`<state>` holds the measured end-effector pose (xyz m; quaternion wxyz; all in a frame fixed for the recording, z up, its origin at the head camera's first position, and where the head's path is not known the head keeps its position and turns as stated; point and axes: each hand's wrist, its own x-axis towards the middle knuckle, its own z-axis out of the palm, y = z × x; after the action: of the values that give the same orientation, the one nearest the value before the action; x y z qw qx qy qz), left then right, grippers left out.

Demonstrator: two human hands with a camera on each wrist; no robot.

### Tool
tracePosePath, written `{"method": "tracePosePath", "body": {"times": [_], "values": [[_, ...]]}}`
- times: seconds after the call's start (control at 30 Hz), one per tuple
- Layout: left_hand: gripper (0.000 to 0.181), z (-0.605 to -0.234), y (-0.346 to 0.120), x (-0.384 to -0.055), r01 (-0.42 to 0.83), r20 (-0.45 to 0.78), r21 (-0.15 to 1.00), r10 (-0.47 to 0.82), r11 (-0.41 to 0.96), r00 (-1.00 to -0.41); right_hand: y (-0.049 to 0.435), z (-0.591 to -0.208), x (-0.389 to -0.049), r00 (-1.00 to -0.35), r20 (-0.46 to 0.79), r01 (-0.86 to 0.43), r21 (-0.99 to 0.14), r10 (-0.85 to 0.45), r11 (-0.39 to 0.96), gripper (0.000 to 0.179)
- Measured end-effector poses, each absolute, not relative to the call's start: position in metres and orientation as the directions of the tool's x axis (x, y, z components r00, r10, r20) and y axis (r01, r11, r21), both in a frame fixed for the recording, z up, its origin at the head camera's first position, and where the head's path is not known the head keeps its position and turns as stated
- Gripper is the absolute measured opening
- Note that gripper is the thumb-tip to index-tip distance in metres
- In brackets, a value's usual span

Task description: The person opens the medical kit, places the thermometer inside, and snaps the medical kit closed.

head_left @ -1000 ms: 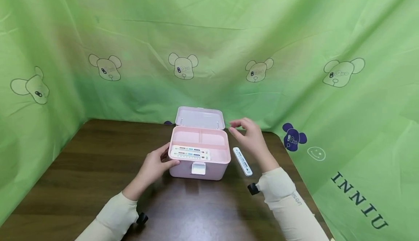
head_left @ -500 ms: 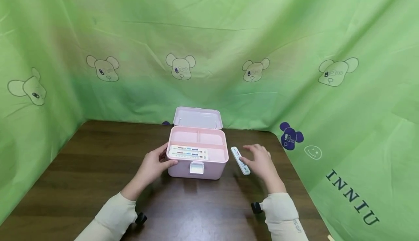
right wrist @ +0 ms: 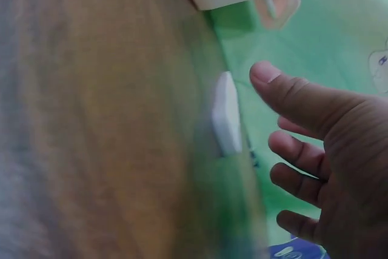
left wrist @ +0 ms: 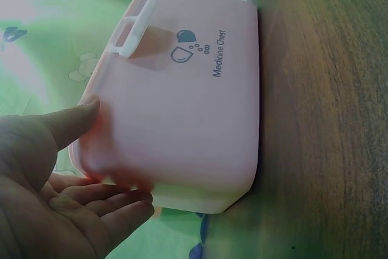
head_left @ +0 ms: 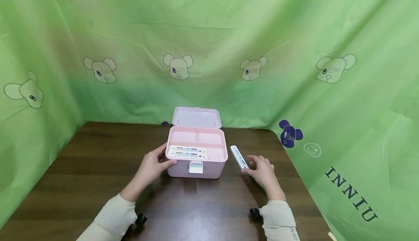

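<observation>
In the head view a pink medicine box (head_left: 196, 169) with a white latch (head_left: 196, 167) stands with its lid (head_left: 196, 117) raised. My left hand (head_left: 152, 167) holds the box's front left corner, thumb over the front rim, fingers along the side wall. Slim white printed cases (head_left: 187, 152) lie side by side in the front compartment. Another such white case (head_left: 238, 156) lies on the table right of the box. My right hand (head_left: 262, 172) is beside its near end, thumb and fingers spread apart. The right wrist view shows a gap between that thumb (right wrist: 267, 74) and the case (right wrist: 227, 113).
Two smaller compartments lie along the back of the box, parted by a divider (head_left: 197, 135). The dark wooden table (head_left: 98, 153) ends at a green cloth (head_left: 209, 88) hanging behind it and at the sides. A pale object (head_left: 332, 236) shows at the bottom right edge.
My right hand has come down from above the table, right of the box, to the near end of the loose case. The left hand keeps its place on the box.
</observation>
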<state>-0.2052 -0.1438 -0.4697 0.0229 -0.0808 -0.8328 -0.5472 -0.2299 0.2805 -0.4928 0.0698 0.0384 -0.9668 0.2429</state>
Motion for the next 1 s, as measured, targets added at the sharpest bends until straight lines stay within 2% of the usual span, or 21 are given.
{"method": "tracePosePath", "body": {"times": [0.27,0.5,0.77,1.0], "values": [[0.076,-0.468,-0.143,-0.205,0.199,0.165,0.911,0.123,0.361,-0.979,0.284,-0.51,-0.231,-0.986,0.163,-0.039,-0.442,0.038,0.896,0.074],[0.075,-0.467,-0.144,-0.205,0.197,0.165,0.91,0.117,0.365,-0.979,0.278,-0.521,-0.233,-0.989,0.146,-0.04,-0.403,0.021,0.914,0.075],[0.076,-0.469,-0.144,-0.207,0.193,0.161,0.908,0.114,0.372,-0.98,0.277,-0.521,-0.233,-0.987,0.161,-0.041,-0.401,0.026,0.915,0.056],[0.077,-0.469,-0.145,-0.207,0.198,0.166,0.909,0.117,0.366,-0.979,0.277,-0.524,-0.232,-0.977,0.205,-0.041,-0.452,0.059,0.891,0.035]]}}
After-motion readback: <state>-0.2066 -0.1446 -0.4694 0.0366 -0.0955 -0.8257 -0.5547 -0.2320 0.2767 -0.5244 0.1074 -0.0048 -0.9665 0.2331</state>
